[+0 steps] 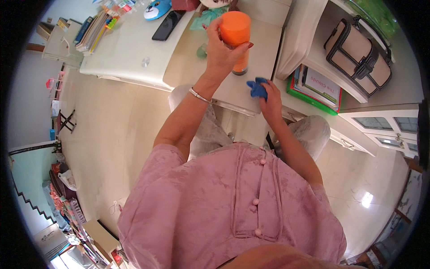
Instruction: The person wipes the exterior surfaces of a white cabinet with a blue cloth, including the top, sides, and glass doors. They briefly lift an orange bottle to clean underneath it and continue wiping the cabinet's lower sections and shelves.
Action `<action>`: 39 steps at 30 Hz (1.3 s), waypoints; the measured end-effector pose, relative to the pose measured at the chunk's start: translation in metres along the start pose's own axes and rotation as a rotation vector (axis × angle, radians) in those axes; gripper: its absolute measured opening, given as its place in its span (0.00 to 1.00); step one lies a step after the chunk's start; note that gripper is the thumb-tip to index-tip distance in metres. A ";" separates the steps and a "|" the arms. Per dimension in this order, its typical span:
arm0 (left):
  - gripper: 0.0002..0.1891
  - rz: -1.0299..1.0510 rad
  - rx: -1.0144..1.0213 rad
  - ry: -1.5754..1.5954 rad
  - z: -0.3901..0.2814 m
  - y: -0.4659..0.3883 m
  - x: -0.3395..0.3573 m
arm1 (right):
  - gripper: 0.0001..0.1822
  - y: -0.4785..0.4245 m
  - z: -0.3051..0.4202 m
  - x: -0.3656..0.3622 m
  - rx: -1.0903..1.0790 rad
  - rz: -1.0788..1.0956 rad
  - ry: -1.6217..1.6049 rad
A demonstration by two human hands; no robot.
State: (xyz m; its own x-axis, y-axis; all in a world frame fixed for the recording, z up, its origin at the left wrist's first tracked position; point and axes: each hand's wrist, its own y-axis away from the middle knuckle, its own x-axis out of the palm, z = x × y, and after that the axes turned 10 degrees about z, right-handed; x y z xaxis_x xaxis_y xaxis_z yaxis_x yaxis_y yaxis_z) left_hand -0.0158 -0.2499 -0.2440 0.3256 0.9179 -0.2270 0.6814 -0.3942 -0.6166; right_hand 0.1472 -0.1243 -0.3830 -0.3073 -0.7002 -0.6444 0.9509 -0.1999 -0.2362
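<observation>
My left hand is wrapped around an upright orange cylindrical container, its thumb across the front. The container has a broad orange top and a darker band at its base. Part of its middle is hidden behind my fingers. In my right hand is a crumpled blue cloth, held low and to the right of the container, apart from it. Under both hands lies the pale desktop. A small green round object and some teal fabric are just left of the container.
A black smartphone and a blue plush toy lie on the white table at left. To the right, a shelf holds a beige handbag with black trim, above stacked books. Several upright books stand at far left.
</observation>
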 end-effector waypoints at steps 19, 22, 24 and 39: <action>0.55 0.045 -0.009 -0.127 -0.012 0.035 -0.022 | 0.37 -0.145 0.185 -0.090 -0.236 0.212 -0.156; 0.61 0.062 0.022 -0.072 -0.010 0.031 -0.022 | 0.33 -0.163 0.163 -0.075 -0.312 0.210 0.113; 0.64 0.091 0.008 -0.030 0.006 0.033 -0.024 | 0.32 -0.167 0.160 -0.076 -0.274 0.245 0.155; 0.39 0.104 -0.222 0.140 0.029 0.051 -0.013 | 0.25 -0.176 0.170 -0.076 -0.422 0.335 0.374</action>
State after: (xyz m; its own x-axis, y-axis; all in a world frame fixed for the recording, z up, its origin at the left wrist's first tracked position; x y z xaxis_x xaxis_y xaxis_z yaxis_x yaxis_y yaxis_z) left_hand -0.0043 -0.2801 -0.2941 0.4785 0.8626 -0.1643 0.7612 -0.5008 -0.4120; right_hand 0.0094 -0.1529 -0.1688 -0.0609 -0.3768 -0.9243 0.9247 0.3273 -0.1944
